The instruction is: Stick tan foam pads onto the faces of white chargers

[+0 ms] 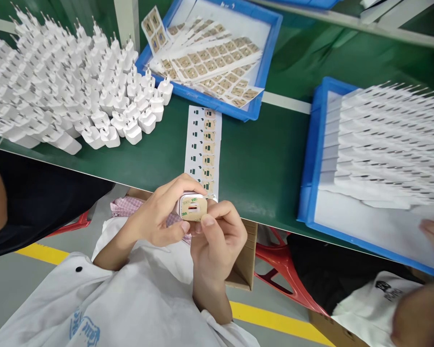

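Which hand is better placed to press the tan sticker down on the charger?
Probably the right hand: its thumb tip rests at the lower edge of the tan sticker, well set to rub across it. The left hand is wrapped round the charger, steadying it.

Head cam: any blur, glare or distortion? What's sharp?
Head view: sharp at centre, on the charger held between left hand and right hand, and on the sticker sheet. Head view: white strips in the right blue tray smeared by blur, charger pile softer toward the left edge. Head view: light even, no hard shadows or glare on the table, whose edge runs slanted.
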The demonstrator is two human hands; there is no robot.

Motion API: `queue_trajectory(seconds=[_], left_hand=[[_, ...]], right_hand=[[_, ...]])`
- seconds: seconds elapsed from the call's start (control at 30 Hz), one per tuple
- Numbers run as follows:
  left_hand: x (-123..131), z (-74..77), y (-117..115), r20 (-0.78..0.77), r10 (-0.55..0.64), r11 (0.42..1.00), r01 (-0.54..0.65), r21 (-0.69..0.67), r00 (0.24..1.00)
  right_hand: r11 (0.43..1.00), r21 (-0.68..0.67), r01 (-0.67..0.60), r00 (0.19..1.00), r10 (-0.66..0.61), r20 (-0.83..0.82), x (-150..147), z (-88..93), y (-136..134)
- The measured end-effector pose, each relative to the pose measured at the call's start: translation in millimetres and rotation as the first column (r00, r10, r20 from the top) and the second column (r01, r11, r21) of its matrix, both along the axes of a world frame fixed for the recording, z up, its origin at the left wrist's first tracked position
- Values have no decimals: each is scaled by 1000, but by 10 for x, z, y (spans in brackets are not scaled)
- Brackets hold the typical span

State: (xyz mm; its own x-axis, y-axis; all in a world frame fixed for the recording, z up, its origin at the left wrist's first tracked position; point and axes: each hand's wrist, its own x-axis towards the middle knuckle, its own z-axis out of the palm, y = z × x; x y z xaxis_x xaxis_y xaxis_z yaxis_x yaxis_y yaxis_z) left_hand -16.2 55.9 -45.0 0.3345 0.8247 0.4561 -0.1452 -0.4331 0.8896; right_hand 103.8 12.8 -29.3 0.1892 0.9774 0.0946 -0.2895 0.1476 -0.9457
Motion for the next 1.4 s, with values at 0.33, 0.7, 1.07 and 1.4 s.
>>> queue_trajectory(seconds=[0.33, 0.7, 1.07, 1.4], left_hand=[[-7, -9, 14, -8, -17, 1000, 16, -24, 1000], [21, -22, -2, -10, 18, 999, -19, -35, 1000], [148, -114, -9, 15, 186, 981, -187, 55, 982], [272, -248, -76, 202, 164, 971, -122, -206, 965]], right_hand=[[1000, -4, -9, 1000, 9, -30, 13, -14, 9], [999, -22, 26, 996, -24, 82, 13, -55, 4], [960, 225, 165, 671, -277, 688, 164, -94, 16], [998, 42, -40, 737, 1, 676, 182, -171, 46]])
